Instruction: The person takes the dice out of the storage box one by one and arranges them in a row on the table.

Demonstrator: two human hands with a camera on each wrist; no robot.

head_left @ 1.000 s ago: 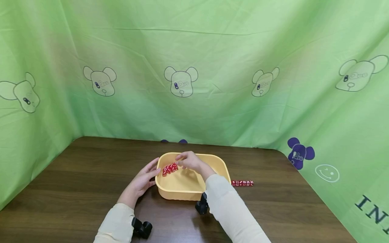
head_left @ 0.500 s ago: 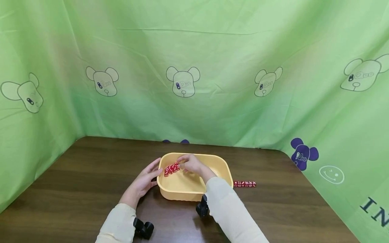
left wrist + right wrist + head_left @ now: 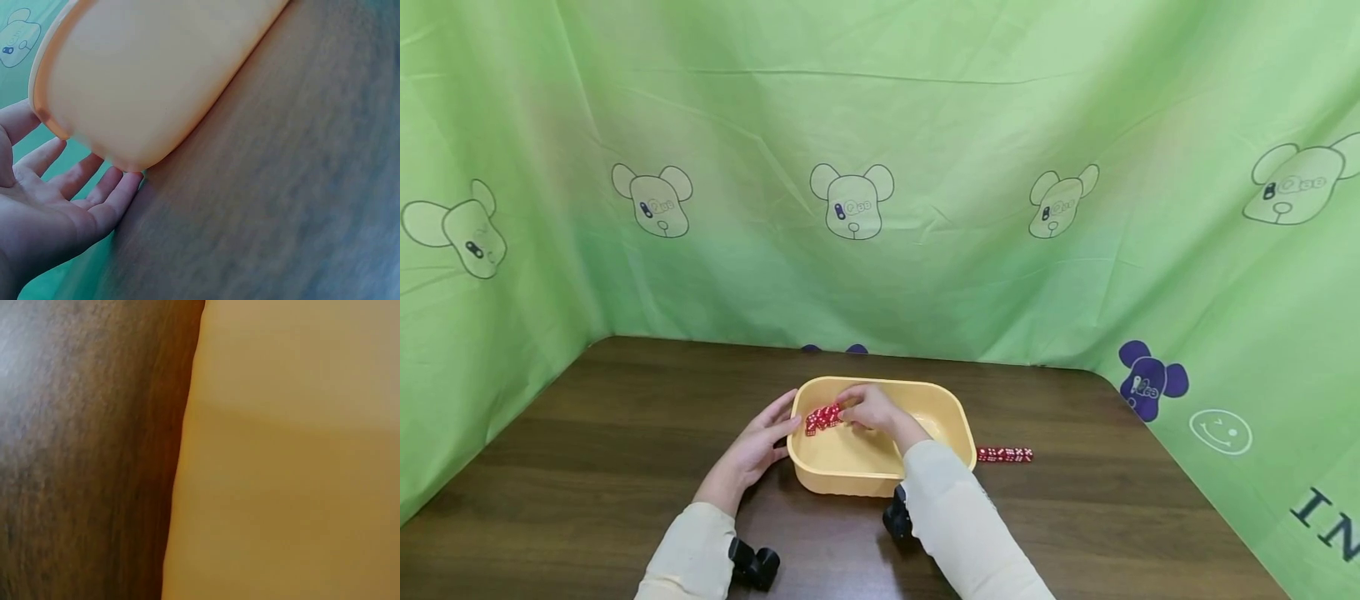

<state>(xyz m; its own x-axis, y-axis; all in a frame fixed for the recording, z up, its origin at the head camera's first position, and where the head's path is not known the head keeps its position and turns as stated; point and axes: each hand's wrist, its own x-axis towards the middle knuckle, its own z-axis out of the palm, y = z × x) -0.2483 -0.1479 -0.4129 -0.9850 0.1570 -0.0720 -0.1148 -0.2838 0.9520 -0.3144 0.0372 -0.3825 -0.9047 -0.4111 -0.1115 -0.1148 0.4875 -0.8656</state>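
Dark wood worktop [image 3: 587, 467] carries the yellow tray [image 3: 850, 484]. Right hand [image 3: 874, 411] now sits lower at the red dice [image 3: 822, 419] inside; its grip cannot be determined. Left hand [image 3: 757, 443] touches the tray, fingers relaxed. Dice handling apparently continues.

Count 2 hands, lower ctr of head view: L hand [image 3: 756, 442] & R hand [image 3: 876, 410]. Add 2 pale sleeves [image 3: 973, 529] & 2 blk wrist devices [image 3: 754, 565], bottom ctr. Note 1 yellow tub [image 3: 850, 454], lower ctr, & 1 brown table [image 3: 550, 458]. See red dice in 2 grps: 1 cluster [image 3: 823, 418], lower ctr, & 1 row [image 3: 1004, 455], lower rt of ctr; can't count singles. On 1 green cloth [image 3: 925, 100], tally approx. mid-height 5 outlined bear heads [image 3: 853, 208]; toward rt edge 1 purple bear [image 3: 1150, 385], 1 smiley [image 3: 1221, 432], 2 letters [image 3: 1311, 507].
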